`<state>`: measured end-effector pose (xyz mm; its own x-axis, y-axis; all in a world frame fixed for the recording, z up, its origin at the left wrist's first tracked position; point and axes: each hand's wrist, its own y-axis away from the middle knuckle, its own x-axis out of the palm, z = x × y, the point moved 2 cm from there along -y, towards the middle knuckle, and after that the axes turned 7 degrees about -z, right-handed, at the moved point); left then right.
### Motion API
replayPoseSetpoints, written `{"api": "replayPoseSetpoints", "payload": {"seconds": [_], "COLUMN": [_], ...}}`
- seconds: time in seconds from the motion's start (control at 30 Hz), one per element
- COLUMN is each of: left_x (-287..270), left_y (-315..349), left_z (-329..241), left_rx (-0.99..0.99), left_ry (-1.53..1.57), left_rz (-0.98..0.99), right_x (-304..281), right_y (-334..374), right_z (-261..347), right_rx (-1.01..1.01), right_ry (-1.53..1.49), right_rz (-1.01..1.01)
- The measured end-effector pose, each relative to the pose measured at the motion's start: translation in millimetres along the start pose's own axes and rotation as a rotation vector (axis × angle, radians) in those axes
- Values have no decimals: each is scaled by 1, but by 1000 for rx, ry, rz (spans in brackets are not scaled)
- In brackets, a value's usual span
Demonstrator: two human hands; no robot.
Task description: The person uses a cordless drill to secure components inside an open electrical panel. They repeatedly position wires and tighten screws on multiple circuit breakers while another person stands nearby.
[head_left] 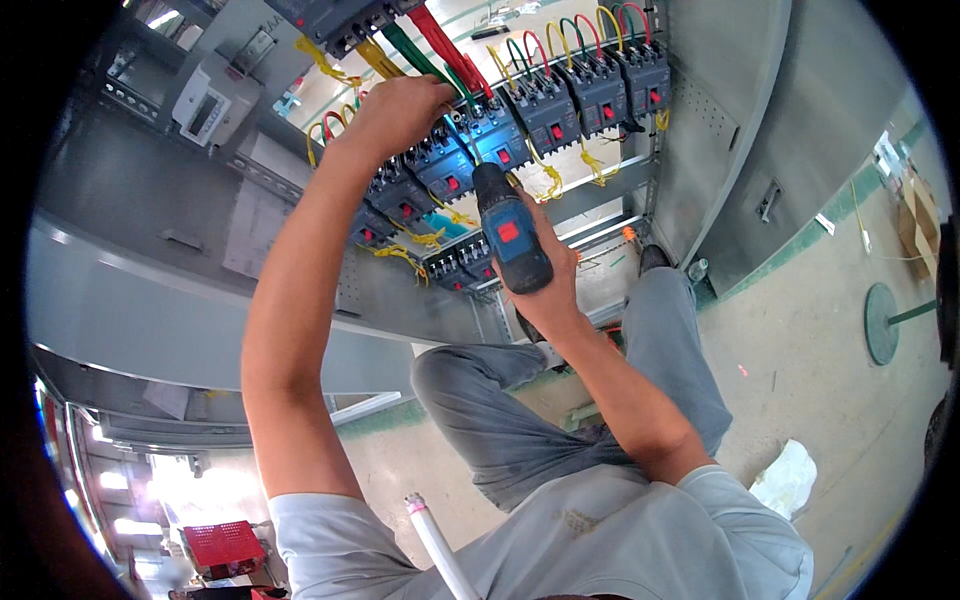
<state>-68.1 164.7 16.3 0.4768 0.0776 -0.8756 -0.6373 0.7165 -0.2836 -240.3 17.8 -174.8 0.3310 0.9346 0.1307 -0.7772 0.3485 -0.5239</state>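
Head view: cordless drill (510,240) in right hand (552,285), fingers wrapped round grip, bit angled up at blue-lit circuit breaker (495,135), apparently for straight line to terminals. Left hand (403,112) beside green wires (410,50), perhaps for steadying; fingertip grip hidden, impossible to judge. Tight among neighbouring breakers (605,105); steel cabinet wall (708,60) at right; more room lapward.

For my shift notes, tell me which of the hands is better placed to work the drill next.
Right, most likely: the right hand grips the drill, aimed toward the breakers; the left hand is up beside them, off the drill.
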Motion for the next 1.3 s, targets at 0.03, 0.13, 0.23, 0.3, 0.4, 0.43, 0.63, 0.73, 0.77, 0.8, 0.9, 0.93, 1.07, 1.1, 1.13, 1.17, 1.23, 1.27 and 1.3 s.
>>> {"api": "replayPoseSetpoints", "payload": {"seconds": [0.03, 0.13, 0.23, 0.3, 0.4, 0.43, 0.63, 0.73, 0.77, 0.8, 0.9, 0.93, 1.07, 1.1, 1.13, 1.17, 1.23, 1.27, 1.3], "left_x": [2, 8, 8, 11, 16, 17, 15, 14, 14, 15, 15, 15, 13, 14, 14, 15, 16, 15, 14], "left_y": [0, 3, 0, 1, 1, 1, 1, -1, -1, -2, -2, -2, 0, -1, -2, -2, -1, -2, -4], "left_z": [-1, 0, -3, -4, -15, -18, -20, -18, -18, -17, -19, -20, -19, -19, -19, -18, -15, -14, -11], "left_rx": [10, 28, 50, 26, -20, -36, -17, 17, 17, 16, 17, 18, 26, 29, 31, 54, 101, 121, 140], "left_ry": [-23, -63, -42, -66, -147, -182, -174, -163, -155, -148, -156, -163, -212, -222, -231, -207, -157, -157, -157], "left_rz": [-15, -57, -99, -99, -87, -81, -81, -72, -64, -55, -45, -43, -35, -26, -16, -32, -63, -42, -22], "right_x": [0, -2, -5, -4, -4, -4, -8, -10, -11, -10, -8, -9, -9, -9, -10, -10, -12, -13, -13], "right_y": [2, 4, 5, 7, 9, 10, 10, 10, 10, 12, 16, 16, 14, 14, 15, 16, 17, 17, 18], "right_z": [-3, -3, -6, -7, -7, -7, -6, -7, -7, -9, -14, -15, -11, -12, -14, -15, -15, -14, -16], "right_rx": [-8, 2, -8, -15, -15, -16, 7, -15, -22, -19, -11, -10, -45, -35, -24, -13, 4, 13, 2], "right_ry": [-7, -4, 3, 0, 1, 3, 1, -21, -37, -26, -6, -8, -19, -18, -18, -19, -55, -72, -66], "right_rz": [-3, 12, -1, -7, -11, -14, 15, 1, -5, -10, -19, -19, -40, -30, -21, -12, -5, -2, -5]}}
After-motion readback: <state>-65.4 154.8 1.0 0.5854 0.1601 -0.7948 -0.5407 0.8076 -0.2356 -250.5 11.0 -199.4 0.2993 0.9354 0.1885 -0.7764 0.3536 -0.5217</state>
